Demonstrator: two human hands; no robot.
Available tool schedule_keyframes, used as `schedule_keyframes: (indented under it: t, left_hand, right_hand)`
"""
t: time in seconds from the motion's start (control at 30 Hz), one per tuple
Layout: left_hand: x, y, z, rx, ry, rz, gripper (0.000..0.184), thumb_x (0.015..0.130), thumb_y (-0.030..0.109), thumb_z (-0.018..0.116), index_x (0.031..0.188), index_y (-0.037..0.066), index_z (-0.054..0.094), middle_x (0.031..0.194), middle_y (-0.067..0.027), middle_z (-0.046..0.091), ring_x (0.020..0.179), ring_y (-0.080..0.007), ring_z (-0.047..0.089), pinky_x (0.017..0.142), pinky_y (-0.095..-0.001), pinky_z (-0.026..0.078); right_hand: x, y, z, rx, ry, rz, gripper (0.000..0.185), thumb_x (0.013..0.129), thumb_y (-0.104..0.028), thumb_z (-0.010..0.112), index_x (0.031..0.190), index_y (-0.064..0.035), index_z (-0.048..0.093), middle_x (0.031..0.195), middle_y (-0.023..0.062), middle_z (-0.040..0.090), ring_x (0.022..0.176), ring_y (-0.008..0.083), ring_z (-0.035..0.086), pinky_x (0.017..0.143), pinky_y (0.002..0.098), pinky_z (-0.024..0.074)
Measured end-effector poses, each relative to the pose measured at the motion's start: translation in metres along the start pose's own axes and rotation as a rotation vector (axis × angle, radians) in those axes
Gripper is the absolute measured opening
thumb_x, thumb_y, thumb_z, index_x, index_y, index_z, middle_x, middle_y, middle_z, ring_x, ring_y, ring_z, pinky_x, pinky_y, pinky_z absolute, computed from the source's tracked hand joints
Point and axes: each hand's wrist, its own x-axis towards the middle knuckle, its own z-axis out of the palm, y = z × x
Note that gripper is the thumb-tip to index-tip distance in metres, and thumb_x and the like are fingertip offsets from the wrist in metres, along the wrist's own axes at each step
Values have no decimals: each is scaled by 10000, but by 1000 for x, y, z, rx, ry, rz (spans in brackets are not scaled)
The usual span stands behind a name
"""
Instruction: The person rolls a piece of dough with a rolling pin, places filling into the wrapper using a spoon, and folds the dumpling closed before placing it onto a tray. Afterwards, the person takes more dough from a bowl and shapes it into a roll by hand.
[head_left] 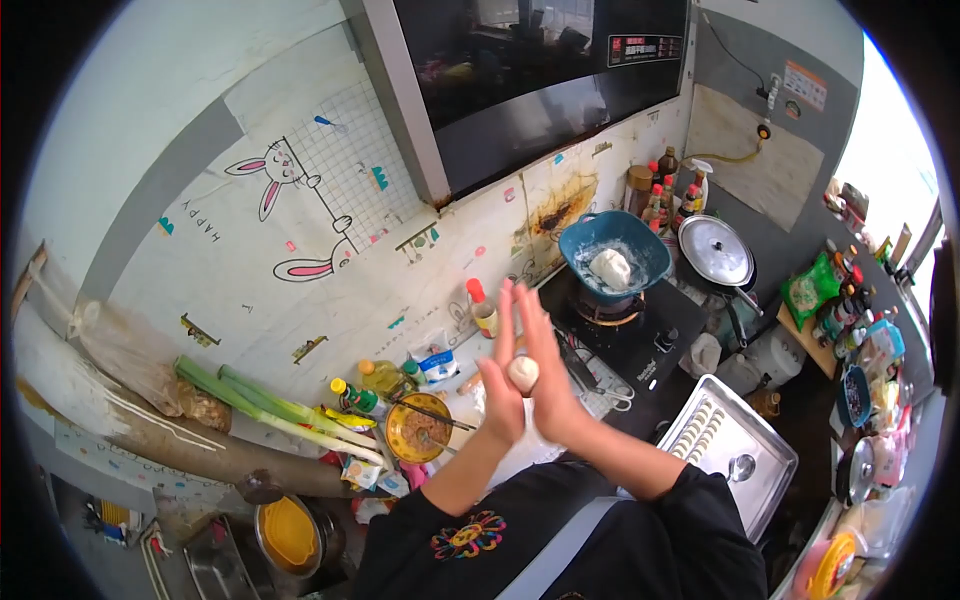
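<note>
My left hand [501, 398] and my right hand [549, 385] are raised with palms facing and fingers stretched upward. Between the heels of the palms sits a small pale dough ball [523, 374], touched by both hands. Beyond them, a blue bowl [573, 246] rests over the stove burner, holding a larger floury lump of dough [611, 268]. To the left is a yellow bowl [397, 443] of brownish filling, with chopsticks [432, 412] across it. On the right, a metal tray [765, 440] carries rows of small dumplings [697, 432] and a round metal object [741, 467].
Leeks [290, 420] and bottles [360, 397] stand left of the yellow bowl. A lidded pan [716, 250] and several sauce bottles [660, 200] are behind the black stove [640, 335]. A range hood [550, 110] hangs above. Jars and packets crowd the right.
</note>
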Motion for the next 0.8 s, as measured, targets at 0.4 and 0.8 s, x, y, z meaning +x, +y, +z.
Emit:
schedule_keyframes:
  t: [0.4, 0.8]
  left_hand:
    - [-33, 2, 17, 183, -125, 33, 900, 912, 641, 105, 1429, -75, -72, 1527, -209, -58, 1420, -306, -37, 1131, -406, -1]
    - [0, -14, -38, -505, 445, -64, 378, 986, 418, 371, 1022, 49, 442, 953, -146, 605, 909, -280, 612, 883, -424, 469]
  right_hand:
    - [38, 21, -17, 386, 208, 157, 785, 945, -588, 74, 1462, -1, 132, 1535, 134, 128, 1428, 245, 32, 1133, 375, -11]
    - [3, 1, -22, 404, -30, 154, 645, 906, -353, 543, 1389, 3, 309, 1374, 184, 360, 1272, 263, 354, 1038, 395, 291]
